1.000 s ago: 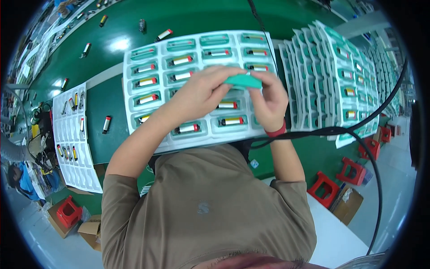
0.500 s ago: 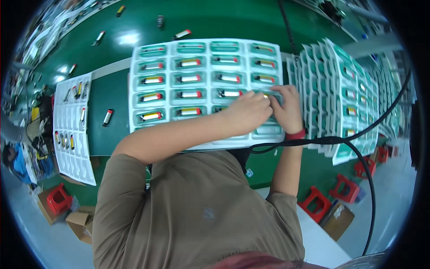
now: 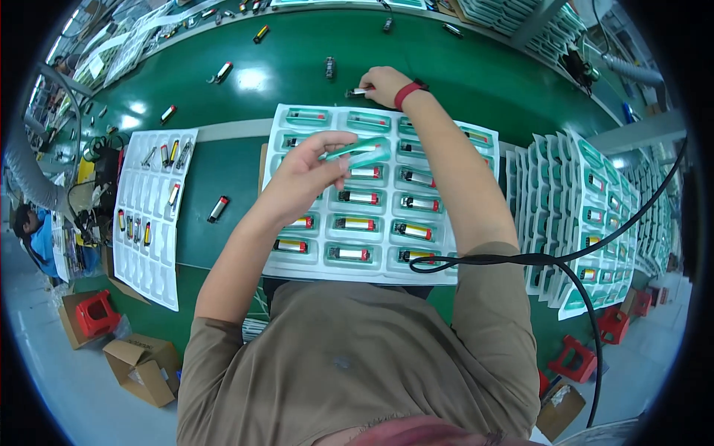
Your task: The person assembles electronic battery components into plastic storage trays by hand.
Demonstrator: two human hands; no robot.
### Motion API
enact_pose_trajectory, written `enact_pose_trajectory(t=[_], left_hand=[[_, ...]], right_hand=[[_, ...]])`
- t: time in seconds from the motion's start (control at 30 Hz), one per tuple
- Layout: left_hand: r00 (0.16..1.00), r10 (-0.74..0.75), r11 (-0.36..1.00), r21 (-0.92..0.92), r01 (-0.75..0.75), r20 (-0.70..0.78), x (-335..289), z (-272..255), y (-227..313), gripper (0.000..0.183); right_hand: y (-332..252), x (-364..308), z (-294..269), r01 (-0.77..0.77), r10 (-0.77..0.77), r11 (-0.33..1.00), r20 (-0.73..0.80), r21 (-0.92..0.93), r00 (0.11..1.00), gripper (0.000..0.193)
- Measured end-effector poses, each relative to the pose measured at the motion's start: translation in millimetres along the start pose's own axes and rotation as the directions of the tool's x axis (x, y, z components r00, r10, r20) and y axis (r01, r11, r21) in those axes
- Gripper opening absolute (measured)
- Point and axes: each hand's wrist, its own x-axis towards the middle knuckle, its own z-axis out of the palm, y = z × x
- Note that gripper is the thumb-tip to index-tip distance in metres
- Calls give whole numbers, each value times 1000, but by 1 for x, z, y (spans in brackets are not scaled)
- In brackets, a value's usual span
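In my left hand [image 3: 297, 175] a translucent green plastic shell [image 3: 366, 152] is pinched between thumb and fingers, lifted above a white moulded tray [image 3: 318, 256]. The tray's pockets hold green shells with small battery-like devices in them, such as one with a red end [image 3: 358, 198]. Beyond the tray's far edge, my right hand [image 3: 385, 85] closes its fingertips on a small black-and-white device [image 3: 358, 93] on the green surface. My right forearm passes over the tray's right side and hides some pockets.
Loose devices lie scattered on the green work surface [image 3: 290, 74]. To the left stands another white tray [image 3: 149, 256] with several devices. Stacked filled trays [image 3: 569, 245] rise at the right. A black cable [image 3: 513, 259] loops across my right arm.
Both hands were together over the tray's right side. My left hand has drawn back leftward and now holds a green shell; my right hand has reached out to a device beyond the tray.
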Motion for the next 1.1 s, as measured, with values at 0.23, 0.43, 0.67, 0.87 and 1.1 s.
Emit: enact_pose_trajectory(t=[0.23, 0.43, 0.67, 0.87, 1.1], left_hand=[[987, -159, 941, -303, 151, -2, 19, -3, -1, 45], [972, -195, 948, -230, 221, 131, 31, 19, -5, 51], [978, -168, 956, -222, 193, 126, 32, 28, -8, 50], [977, -183, 972, -131, 197, 111, 35, 25, -8, 49], [981, -156, 987, 50, 151, 115, 40, 20, -17, 46]], right_hand=[[-101, -148, -74, 239, 136, 797, -550, 555, 824, 21], [-141, -218, -62, 155, -59, 980, -551, 129, 832, 23], [-136, -224, -51, 118, -117, 992, -543, -33, 832, 29], [-136, -217, -48, 152, -158, 987, -568, -57, 808, 29], [-133, -204, -36, 167, -183, 983, -581, -82, 793, 29]])
